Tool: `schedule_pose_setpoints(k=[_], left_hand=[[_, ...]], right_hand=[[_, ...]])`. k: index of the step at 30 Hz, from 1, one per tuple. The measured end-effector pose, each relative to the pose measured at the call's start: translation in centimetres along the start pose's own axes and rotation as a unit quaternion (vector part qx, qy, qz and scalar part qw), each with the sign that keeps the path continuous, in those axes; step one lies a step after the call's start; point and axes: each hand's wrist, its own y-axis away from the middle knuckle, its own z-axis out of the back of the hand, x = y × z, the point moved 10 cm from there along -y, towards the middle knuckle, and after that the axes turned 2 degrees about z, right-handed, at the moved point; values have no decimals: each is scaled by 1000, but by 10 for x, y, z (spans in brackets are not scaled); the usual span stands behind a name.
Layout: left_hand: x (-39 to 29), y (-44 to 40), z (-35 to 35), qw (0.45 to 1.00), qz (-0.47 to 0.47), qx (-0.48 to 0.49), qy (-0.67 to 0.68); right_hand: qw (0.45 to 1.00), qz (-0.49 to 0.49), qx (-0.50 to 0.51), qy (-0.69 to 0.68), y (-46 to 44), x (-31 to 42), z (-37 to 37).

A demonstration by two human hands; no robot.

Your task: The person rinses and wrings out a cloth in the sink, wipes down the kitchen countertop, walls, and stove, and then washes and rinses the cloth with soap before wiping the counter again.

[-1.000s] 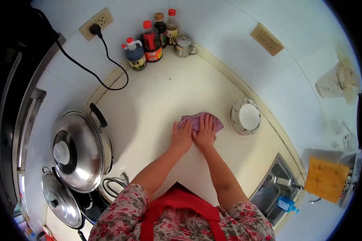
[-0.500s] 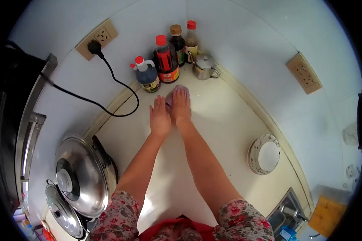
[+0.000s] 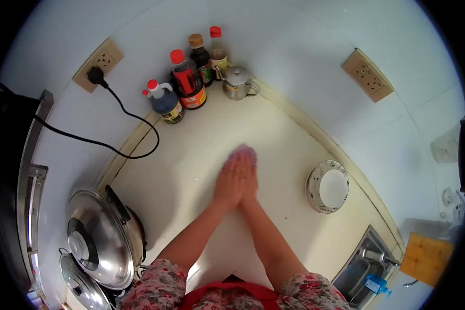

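Note:
A purplish-pink cloth (image 3: 245, 150) lies on the pale countertop, mostly covered by my hands. My right hand (image 3: 250, 181) presses down on it and holds it against the surface, its fingers pointing away from me. Flat and with fingers stretched out, my left hand (image 3: 229, 182) lies against my right hand and partly over it. The cloth's far edge shows beyond the fingertips.
Sauce bottles (image 3: 188, 85) and a small metal pot (image 3: 236, 83) stand in the far corner. Stacked bowls (image 3: 329, 187) sit at the right, above a sink (image 3: 359, 266). A lidded wok (image 3: 101, 237) is at the left; a black cord (image 3: 113, 149) loops over the counter's back left.
Both hands and the cloth have drawn back toward me, away from the bottles. My left hand has come from beside my right hand onto it. The view has shifted too.

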Motion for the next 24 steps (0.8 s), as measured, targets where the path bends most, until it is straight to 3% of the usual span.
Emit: schedule_pose_setpoints(k=[1,3,6,8,15,16,17,18,20,24], left_hand=[[-14,-9,-8,1000,-6,0,1],[-45,-34,-25,998,-65,22,13],[-54,-97,-18,998,-62,29,5],[-46,-131,3,998,-51,29,3],[21,-188,25,999,3,-43,14],[23,-181,27,999,4,-36,14],[31,-174,31,998,43,-30,26],[39,-165,34,996,81,-25,37],[63,-135,31,993,96,-59,41],[89,-72,48,982,146,-103,66]], right_hand=[[1000,-5,-2,3,1,-15,14],[993,-116,18,-27,-4,-63,33],[985,-151,-70,-37,-53,-105,29],[984,-151,-77,-60,-100,-116,30],[998,7,-56,-40,-205,-86,20],[997,31,-51,-42,-203,-76,18],[989,65,-109,-74,-202,-65,13],[989,64,-109,-75,-198,-56,15],[967,151,-68,-194,-186,-17,23],[939,249,-81,-225,-149,40,33]])
